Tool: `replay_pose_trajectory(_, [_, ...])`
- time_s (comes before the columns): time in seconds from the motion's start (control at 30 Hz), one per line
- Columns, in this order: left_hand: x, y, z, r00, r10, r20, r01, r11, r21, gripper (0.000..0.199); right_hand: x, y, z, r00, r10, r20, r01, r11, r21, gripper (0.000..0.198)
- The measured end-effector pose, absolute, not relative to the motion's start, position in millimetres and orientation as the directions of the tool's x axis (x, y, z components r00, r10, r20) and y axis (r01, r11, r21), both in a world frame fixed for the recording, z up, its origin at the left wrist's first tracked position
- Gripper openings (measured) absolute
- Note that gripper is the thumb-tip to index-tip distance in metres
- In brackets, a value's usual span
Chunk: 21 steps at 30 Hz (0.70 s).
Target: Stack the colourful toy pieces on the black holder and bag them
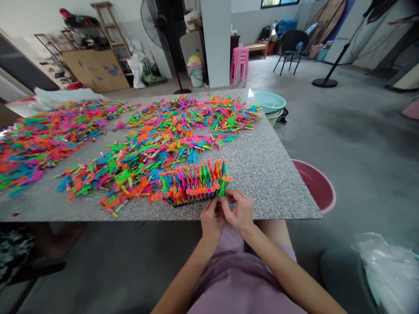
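Near the front edge of the table, a row of small plastic toy pieces in orange, pink, green and blue stands packed upright on a dark strip-like base. My left hand is closed in a pinch at the row's right end; whatever is between its fingers is hidden. Right beside it, my right hand has thumb and forefinger pinched at the lower end of a green plastic piece. The fingertips of both hands nearly meet there.
Loose plastic pieces lie in a large pile behind the row and another pile at the left. A pink basin stands beyond the right edge of the speckled table. Another person's arm shows at lower left.
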<state>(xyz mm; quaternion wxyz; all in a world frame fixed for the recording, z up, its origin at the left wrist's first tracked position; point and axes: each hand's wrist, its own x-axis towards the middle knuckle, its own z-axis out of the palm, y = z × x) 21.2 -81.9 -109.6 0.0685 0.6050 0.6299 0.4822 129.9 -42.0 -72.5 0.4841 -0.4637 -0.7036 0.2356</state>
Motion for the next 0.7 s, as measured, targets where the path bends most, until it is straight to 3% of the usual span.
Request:
replay_pose_trajectory(0.13, [23.1,-82.2,-120.8,-0.321,0.817,0.479,0.641,-0.185,0.745,0.029,123.8,-38.0,-70.4,-0.069,0.906,0.417,0.484,0.396,-0.78,0.017])
replay_pose_trajectory(0.3, [29.9,-78.9,-133.1,-0.378,0.787,0.488,0.592,-0.2,0.781,0.034,121.9,-33.3,-72.2,-0.167,0.939,0.301,0.664,0.332,-0.67,0.023])
replay_pose_trajectory(0.7, [32.5,-67.9,-153.4,-0.367,0.76,0.536,0.559,-0.281,0.78,0.026,127.5,-29.4,-73.9,-0.167,0.87,0.464,0.632,0.455,-0.627,0.025])
